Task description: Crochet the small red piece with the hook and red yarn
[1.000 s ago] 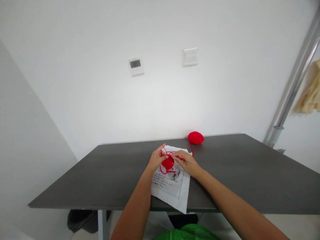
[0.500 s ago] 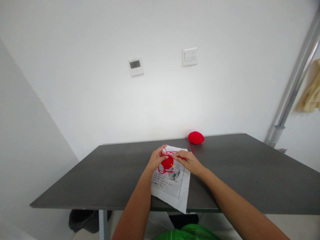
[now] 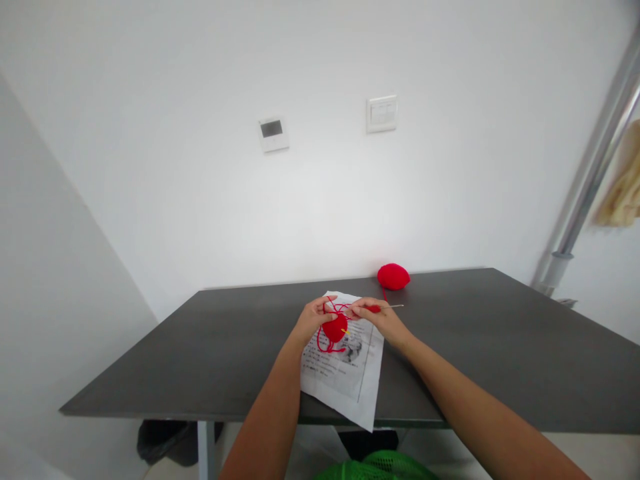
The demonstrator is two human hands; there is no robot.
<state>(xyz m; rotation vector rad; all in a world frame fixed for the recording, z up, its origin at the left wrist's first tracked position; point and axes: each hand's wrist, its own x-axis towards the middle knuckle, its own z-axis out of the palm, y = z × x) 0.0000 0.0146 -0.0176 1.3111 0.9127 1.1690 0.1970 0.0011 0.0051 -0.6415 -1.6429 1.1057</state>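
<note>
My left hand (image 3: 313, 319) is closed on a small round red crochet piece (image 3: 335, 329), gripped at its upper edge, with red yarn looped about the fingers. A little yellow marker (image 3: 345, 331) sits on the right side of the piece. Between the fingers of my right hand (image 3: 374, 316) is a crochet hook (image 3: 391, 307) with a red grip, its metal shaft sticking out to the right, almost level. Several red strands run between the two hands, and a loose tail hangs below the piece. Both hands are above a printed paper sheet (image 3: 345, 387).
A red yarn ball (image 3: 393, 277) rests at the table's back edge by the wall, its strand leading toward my right hand. The dark table (image 3: 200, 360) spans the view. Below it are a black-lined bin (image 3: 167, 440) and green mesh (image 3: 375, 467) near my lap.
The hook has swung from slanting slightly downward to nearly level, and more of its shaft shows past my right hand. My left hand keeps its hold on the crochet piece.
</note>
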